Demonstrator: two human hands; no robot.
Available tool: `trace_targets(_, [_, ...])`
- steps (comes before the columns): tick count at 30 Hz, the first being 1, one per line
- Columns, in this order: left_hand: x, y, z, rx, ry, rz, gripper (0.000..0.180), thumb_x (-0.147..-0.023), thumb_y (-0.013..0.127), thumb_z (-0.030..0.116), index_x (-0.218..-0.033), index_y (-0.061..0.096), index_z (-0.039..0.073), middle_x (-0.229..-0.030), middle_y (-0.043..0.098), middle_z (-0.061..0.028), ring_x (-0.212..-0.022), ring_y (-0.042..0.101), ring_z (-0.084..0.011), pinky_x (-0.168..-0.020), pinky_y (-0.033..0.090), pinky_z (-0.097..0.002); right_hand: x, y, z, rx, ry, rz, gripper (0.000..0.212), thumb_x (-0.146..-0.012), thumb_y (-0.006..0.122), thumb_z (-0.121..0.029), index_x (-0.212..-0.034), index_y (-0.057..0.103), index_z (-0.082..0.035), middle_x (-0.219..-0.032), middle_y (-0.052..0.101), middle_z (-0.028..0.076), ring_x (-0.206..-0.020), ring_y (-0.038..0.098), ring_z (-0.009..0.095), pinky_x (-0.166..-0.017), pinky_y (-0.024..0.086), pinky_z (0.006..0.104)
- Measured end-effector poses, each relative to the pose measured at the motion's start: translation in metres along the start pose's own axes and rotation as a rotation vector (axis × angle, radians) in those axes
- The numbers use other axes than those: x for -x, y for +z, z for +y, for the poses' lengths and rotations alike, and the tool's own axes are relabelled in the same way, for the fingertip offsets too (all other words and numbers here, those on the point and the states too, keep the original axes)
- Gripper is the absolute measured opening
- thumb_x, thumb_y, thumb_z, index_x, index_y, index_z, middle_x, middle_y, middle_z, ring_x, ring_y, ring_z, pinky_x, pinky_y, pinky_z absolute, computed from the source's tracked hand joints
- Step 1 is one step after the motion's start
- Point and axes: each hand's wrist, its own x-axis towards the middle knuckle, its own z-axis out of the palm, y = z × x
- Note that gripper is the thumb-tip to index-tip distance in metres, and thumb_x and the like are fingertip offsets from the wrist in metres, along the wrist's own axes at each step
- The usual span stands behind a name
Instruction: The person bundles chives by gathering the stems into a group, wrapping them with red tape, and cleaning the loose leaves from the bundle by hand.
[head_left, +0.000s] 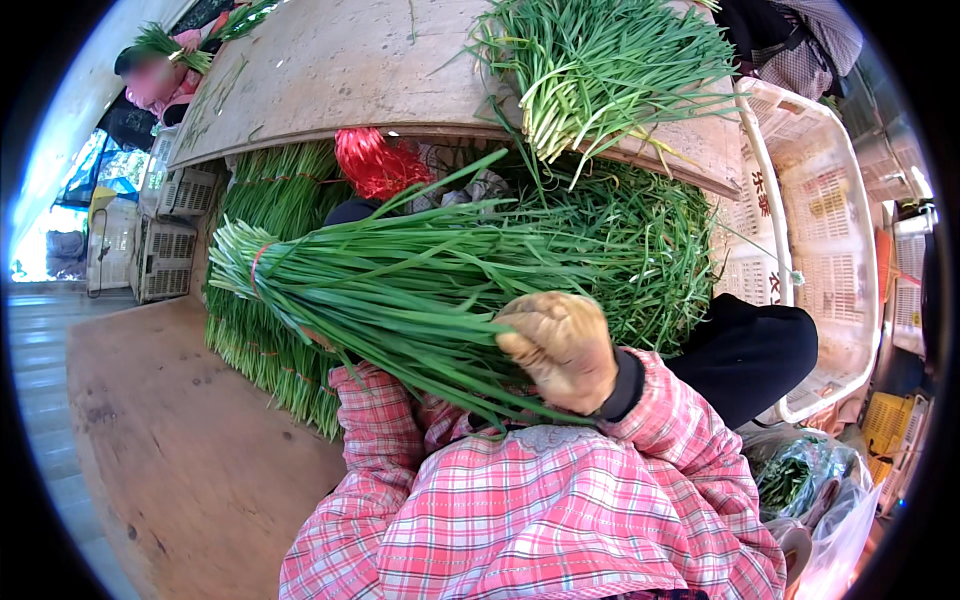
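A bunch of garlic chives (400,270) lies crosswise in front of my body, its pale stem ends to the left. A red band (258,270) circles it near those ends. My left hand (320,339) is under the bunch and supports it; the leaves hide nearly all of its fingers. At the leafy end is my right hand (562,350), in a tan, stained glove, with the fingers curled against the leaves. Long leaves run under and past this hand toward my lap.
Ahead stands a wooden board (340,70) with a loose chive pile (610,70). Red strings (378,165) hang at its edge. Banded bunches (280,190) lie left, loose leaves (650,260) right. A white crate (830,220) is at right. Another person (160,80) holds chives far left.
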Motion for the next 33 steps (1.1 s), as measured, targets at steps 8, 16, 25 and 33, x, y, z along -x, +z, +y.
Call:
trace_targets(8, [-0.006, 0.003, -0.002, -0.009, 0.006, 0.01, 0.056, -0.096, 0.037, 0.049, -0.14, 0.041, 0.013, -0.139, 0.046, -0.0111, -0.124, 0.046, -0.033, -0.105, 0.036, -0.0524, -0.002, -0.094, 0.05, 0.434, 0.135, 0.183, 0.021, -0.081, 0.061, 0.004, -0.1, 0.066, -0.002, -0.101, 0.067, 0.014, -0.081, 0.065, 0.027, -0.076, 0.052, 0.032])
trace_targets(16, [-0.009, 0.011, -0.004, -0.009, -0.019, -0.008, 0.057, -0.096, 0.037, 0.05, -0.14, 0.041, 0.014, -0.14, 0.046, -0.0112, -0.125, 0.045, -0.0335, -0.106, 0.036, -0.0529, -0.008, -0.034, 0.069, 0.318, 0.088, -0.443, 0.032, -0.076, 0.063, 0.002, -0.108, 0.064, -0.005, -0.097, 0.067, 0.013, -0.081, 0.064, 0.031, -0.07, 0.052, 0.0379])
trace_targets(25, [-0.011, 0.011, -0.003, -0.008, -0.017, -0.001, 0.058, -0.096, 0.036, 0.051, -0.14, 0.041, 0.014, -0.14, 0.045, -0.0113, -0.126, 0.045, -0.034, -0.106, 0.035, -0.0536, 0.002, -0.055, 0.034, -0.448, 0.491, 0.237, 0.008, -0.089, 0.063, -0.007, -0.09, 0.063, 0.0, -0.082, 0.062, 0.003, -0.067, 0.057, 0.011, -0.061, 0.047, 0.0255])
trace_targets(33, [-0.016, 0.017, -0.009, -0.001, -0.024, -0.011, 0.058, -0.096, 0.035, 0.051, -0.141, 0.041, 0.014, -0.14, 0.045, -0.0113, -0.126, 0.044, -0.0345, -0.106, 0.034, -0.0541, 0.051, -0.116, 0.092, 0.43, 0.371, 0.058, 0.014, -0.082, 0.069, -0.007, -0.094, 0.065, -0.002, -0.085, 0.065, 0.008, -0.075, 0.062, 0.02, -0.07, 0.049, 0.028])
